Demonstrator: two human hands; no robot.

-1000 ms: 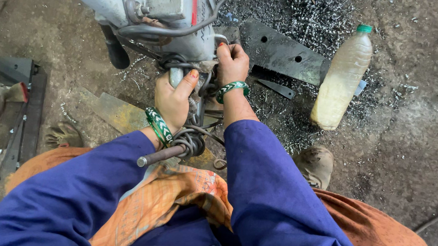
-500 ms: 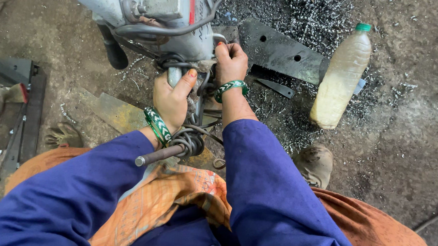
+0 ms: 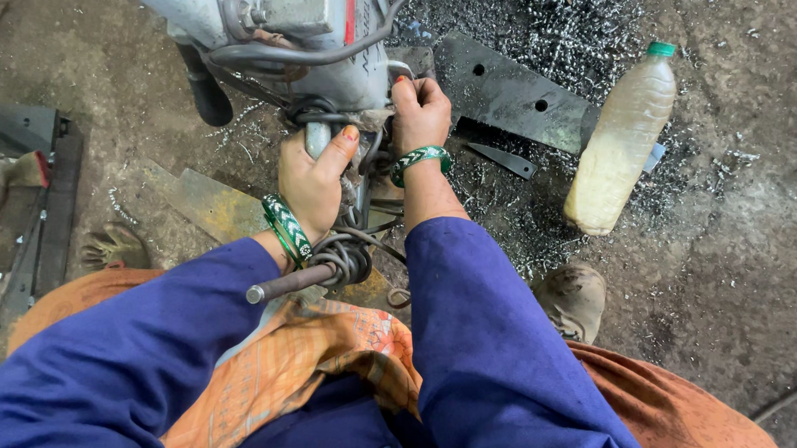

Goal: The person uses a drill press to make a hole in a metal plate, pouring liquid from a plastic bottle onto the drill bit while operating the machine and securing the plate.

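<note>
Head view: left hand (image 3: 314, 177) wrapped around grey handle (image 3: 317, 138) at base of grey drill machine (image 3: 322, 32), fingers closed on it, thumb up. Right hand (image 3: 421, 116) just beside, fingers curled tight on machine's lower edge. Green bangles on both wrists. Steel plate (image 3: 512, 95) on floor behind, among metal shavings (image 3: 586, 26). Plastic bottle (image 3: 621, 144) of pale liquid upright, right of plate. Coiled cable (image 3: 343, 257) below hands.

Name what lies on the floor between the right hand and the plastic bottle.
Head view: between right hand and plastic bottle lie a small dark metal wedge and metal shavings.
</note>
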